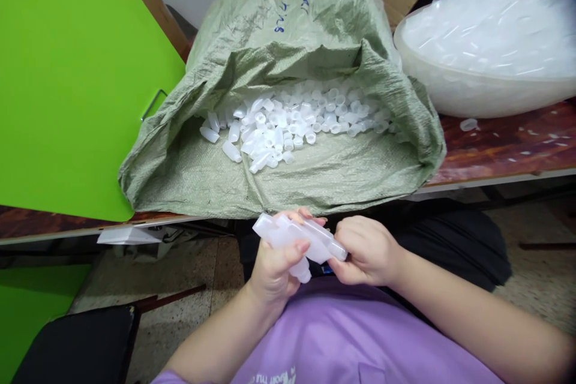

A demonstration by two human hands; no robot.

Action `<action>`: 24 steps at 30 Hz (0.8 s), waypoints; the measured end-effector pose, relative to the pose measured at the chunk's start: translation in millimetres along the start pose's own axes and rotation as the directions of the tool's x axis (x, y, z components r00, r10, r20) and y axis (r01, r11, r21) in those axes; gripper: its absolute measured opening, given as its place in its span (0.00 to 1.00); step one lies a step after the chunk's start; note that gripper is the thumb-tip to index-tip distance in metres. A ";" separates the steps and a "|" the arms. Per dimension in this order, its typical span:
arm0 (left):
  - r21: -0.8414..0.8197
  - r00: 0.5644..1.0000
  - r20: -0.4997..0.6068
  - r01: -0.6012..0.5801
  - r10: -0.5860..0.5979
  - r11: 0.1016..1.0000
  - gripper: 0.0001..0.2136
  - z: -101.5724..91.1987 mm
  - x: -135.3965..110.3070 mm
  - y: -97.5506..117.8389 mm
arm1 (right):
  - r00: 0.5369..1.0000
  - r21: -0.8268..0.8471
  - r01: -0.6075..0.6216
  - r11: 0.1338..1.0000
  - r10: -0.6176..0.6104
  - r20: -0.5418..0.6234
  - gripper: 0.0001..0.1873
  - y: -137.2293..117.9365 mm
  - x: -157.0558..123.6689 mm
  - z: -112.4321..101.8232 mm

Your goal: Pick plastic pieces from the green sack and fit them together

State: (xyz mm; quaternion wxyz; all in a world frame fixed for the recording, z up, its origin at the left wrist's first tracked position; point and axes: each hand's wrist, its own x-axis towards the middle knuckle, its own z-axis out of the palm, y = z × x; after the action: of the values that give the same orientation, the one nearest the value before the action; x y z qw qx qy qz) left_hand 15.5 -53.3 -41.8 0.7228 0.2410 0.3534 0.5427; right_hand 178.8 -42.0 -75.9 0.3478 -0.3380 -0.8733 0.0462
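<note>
Fingers of the left hand (274, 267) curl around several translucent plastic pieces (294, 237), their count hidden by overlap, just off the front edge of the counter (477, 159). The right hand (366, 249) pinches one piece's end, apparently to control it. One woven sack (306, 63) opens towards that edge, probably for easy reach, its loose pieces (279, 126) uncountable; one heaped bowl (477, 93) stands right.

The sack (342, 174) leaves a way in from the front over its low lip; its upper edge overhangs the rear plastic pieces (279, 126). A green board (76, 84) blocks the left, a heaped bowl (472, 95) the right.
</note>
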 end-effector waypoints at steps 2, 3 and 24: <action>0.024 0.999 0.031 -0.007 0.006 1.000 0.13 -2.7 0.3 -1.2 | 0.999 0.117 -0.032 0.993 0.031 0.009 0.16 -2.6 -2.3 5.5; 0.036 0.999 0.052 -0.007 0.005 0.999 0.12 -4.7 0.8 -1.6 | 0.999 0.149 -0.045 0.988 0.043 0.016 0.16 -4.1 -3.9 8.2; 0.728 0.878 0.476 -0.431 0.059 0.533 0.15 -29.3 33.6 -20.8 | 0.983 -0.066 -0.184 0.981 0.185 0.010 0.08 37.6 -68.0 -17.5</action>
State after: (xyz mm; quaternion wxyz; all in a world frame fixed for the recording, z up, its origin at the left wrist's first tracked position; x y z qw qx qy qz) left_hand 11.1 -28.4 -84.0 0.4978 0.6991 0.3713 0.3545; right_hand 247.0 -58.2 -113.8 0.3240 -0.4283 -0.8419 0.0524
